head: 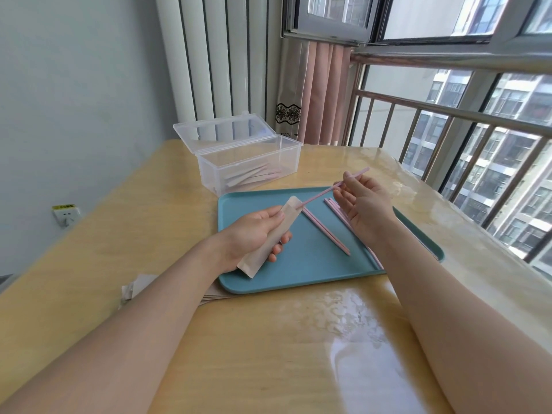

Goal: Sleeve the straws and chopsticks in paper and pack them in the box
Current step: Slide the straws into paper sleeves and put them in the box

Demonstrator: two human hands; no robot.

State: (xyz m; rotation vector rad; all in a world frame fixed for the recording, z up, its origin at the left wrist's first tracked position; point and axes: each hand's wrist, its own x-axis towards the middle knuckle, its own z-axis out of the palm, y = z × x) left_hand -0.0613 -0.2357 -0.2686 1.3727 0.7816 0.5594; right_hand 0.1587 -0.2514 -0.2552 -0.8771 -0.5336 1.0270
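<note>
— Risk first: what could be spoiled from here?

— Paper, mostly. A brown paper sleeve (pixel 270 239) is gripped by the left hand (pixel 254 234), fingers wrapped round its lower part, and its mouth is held only loosely open. A thin pink straw (pixel 331 188) is pinched between the thumb and fingertips of the right hand (pixel 363 201), with its tip just entering that mouth. If it is pushed at a slant, the mouth could be crumpled or the thin wall pierced.

— And if the straw is squeezed?

— It could be bent; it appears slender and hollow, though that cannot be confirmed at this range.

— What else is laid out?

— More pink sticks (pixel 327 231) are left on the smooth teal tray (pixel 313 273), probably chopsticks and straws mixed. Spare sleeves (pixel 215 295) are stacked flat beside the tray's near left corner on the glossy counter (pixel 268 354). Finished sleeves are seen lying inside the clear plastic box (pixel 248 165), lid open, beyond the tray.
</note>
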